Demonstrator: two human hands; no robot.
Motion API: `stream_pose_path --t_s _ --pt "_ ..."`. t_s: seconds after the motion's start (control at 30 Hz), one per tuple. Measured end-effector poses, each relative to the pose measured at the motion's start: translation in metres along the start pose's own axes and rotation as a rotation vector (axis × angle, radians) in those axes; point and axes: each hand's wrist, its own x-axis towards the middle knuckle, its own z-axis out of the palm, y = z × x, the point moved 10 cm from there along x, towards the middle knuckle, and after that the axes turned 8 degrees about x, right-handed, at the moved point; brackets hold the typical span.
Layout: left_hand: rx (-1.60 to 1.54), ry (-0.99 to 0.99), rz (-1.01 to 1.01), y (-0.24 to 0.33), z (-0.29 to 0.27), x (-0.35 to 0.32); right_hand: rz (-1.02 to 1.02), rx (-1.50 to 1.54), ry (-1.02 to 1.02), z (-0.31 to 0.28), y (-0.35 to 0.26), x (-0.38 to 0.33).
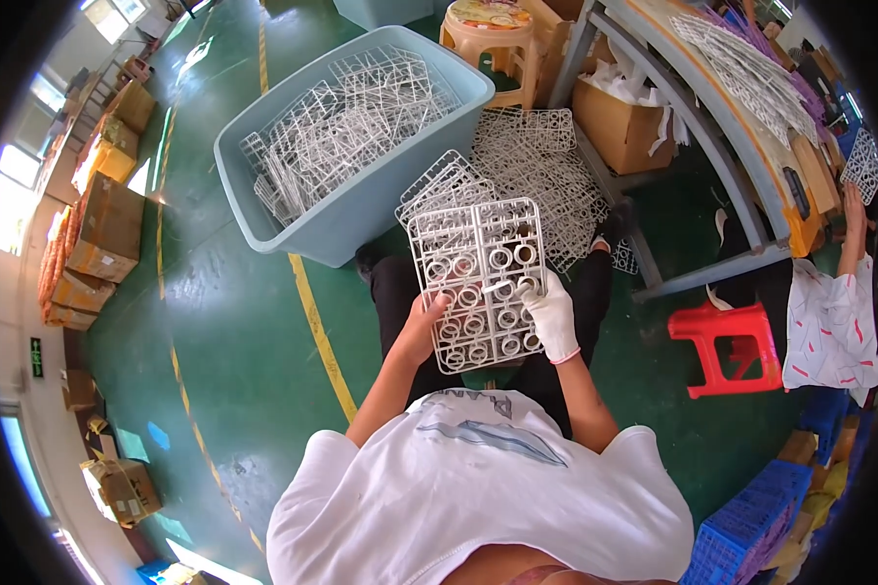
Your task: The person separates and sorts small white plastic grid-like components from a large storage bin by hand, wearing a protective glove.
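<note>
The white plastic frame of rings (478,283) is lying over the person's lap, long axis running away from the body. The bare left hand (425,327) is gripping its left edge; the gloved right hand (550,312) is pinching a ring near its right edge.

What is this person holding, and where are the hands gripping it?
A white plastic moulding frame of ring-shaped parts. The bare left hand grips its left edge; the white-gloved right hand holds its right side, fingers on the rings.
</note>
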Motion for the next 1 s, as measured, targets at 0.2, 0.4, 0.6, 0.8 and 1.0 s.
stream_pose_path --t_s 0.2,0.4,0.6,0.8,1.0 --pt "0.110 0.202 -0.041 -0.002 -0.029 -0.007 -0.091 -0.484 -0.192 0.015 -0.013 -0.005" --pt "0.165 0.316 0.069 0.014 -0.051 -0.005 -0.351 -0.506 0.240 -0.039 -0.064 -0.015" --pt "0.270 0.365 0.132 0.026 -0.038 0.001 -0.725 -1.020 -0.167 0.057 -0.067 -0.055" --pt "0.524 0.285 0.185 0.030 -0.019 -0.001 -0.391 -1.265 -0.265 0.071 -0.010 -0.022" --pt "0.393 0.207 0.159 0.032 -0.023 0.000 -0.521 -0.960 -0.278 0.072 -0.022 -0.038"
